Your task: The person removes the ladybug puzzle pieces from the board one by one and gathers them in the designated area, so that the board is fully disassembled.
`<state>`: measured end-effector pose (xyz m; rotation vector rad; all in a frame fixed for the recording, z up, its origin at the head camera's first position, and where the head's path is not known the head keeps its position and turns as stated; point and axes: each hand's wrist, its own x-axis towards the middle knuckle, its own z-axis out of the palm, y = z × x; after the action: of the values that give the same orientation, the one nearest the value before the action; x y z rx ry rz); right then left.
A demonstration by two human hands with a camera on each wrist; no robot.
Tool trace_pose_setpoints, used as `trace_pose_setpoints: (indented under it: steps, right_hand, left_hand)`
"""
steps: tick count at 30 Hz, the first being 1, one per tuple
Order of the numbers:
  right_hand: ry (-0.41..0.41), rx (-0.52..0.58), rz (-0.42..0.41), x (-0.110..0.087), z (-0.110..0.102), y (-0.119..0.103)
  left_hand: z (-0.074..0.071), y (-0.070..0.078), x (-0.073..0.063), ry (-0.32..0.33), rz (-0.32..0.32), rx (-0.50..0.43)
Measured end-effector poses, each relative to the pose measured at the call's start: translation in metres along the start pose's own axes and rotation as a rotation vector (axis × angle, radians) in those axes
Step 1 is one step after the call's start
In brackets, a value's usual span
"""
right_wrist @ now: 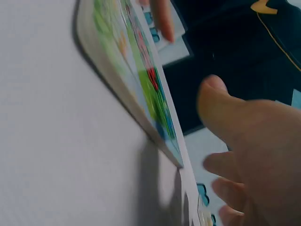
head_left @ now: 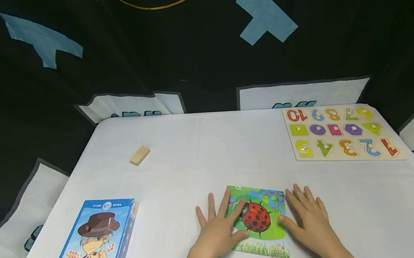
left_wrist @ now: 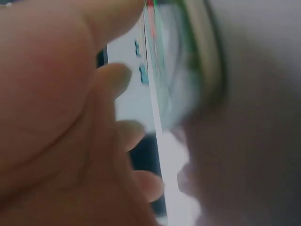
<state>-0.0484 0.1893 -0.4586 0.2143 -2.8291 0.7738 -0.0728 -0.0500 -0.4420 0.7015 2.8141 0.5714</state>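
A small square ladybug puzzle board [head_left: 256, 218] lies flat at the front middle of the white table, its red beetle picture facing up. My left hand [head_left: 217, 231] is spread over its left side, with thumb and forefinger reaching onto the picture. At the right edge is my right hand [head_left: 310, 218], fingers straight, thumb tip over the border. In the left wrist view, the left palm [left_wrist: 51, 113] fills one side, close to the board's edge [left_wrist: 204, 52]. The right wrist view shows the right thumb [right_wrist: 216, 94] raised over the board's surface [right_wrist: 148, 84].
A blue boxed card game [head_left: 90, 251] lies at the front left. Farther back is a small wooden block [head_left: 140, 155]. A wooden number and shape puzzle [head_left: 342, 159] sits at the back right. Black cloth [head_left: 186, 51] hangs behind the table.
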Motion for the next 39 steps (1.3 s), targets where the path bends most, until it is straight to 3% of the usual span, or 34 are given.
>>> trace_pose_setpoints:
  steps: [4,9,15,23,30,39]
  right_hand:
    - [-0.110,0.026,-0.058,-0.002,0.006,-0.007]
    - [-0.172,0.047,-0.098,-0.004,0.011,-0.013]
    - [-0.164,0.048,-0.100,-0.003,0.012,-0.013]
    - [-0.143,-0.022,-0.149,0.012,0.010,-0.007]
    - [-0.179,-0.040,-0.109,0.022,0.007,-0.006]
    - [-0.172,0.007,-0.077,0.022,0.006,-0.009]
  left_hand:
    - [0.004,0.012,-0.004,-0.106,0.058,0.040]
    - [0.008,0.019,-0.006,-0.128,0.073,0.094]
    - [0.009,0.021,-0.009,-0.138,0.076,0.106]
    - [0.008,0.020,-0.007,-0.143,0.105,0.131]
    - [0.009,0.019,-0.007,-0.178,0.113,0.124]
    - [0.005,0.022,-0.005,-0.175,0.098,0.218]
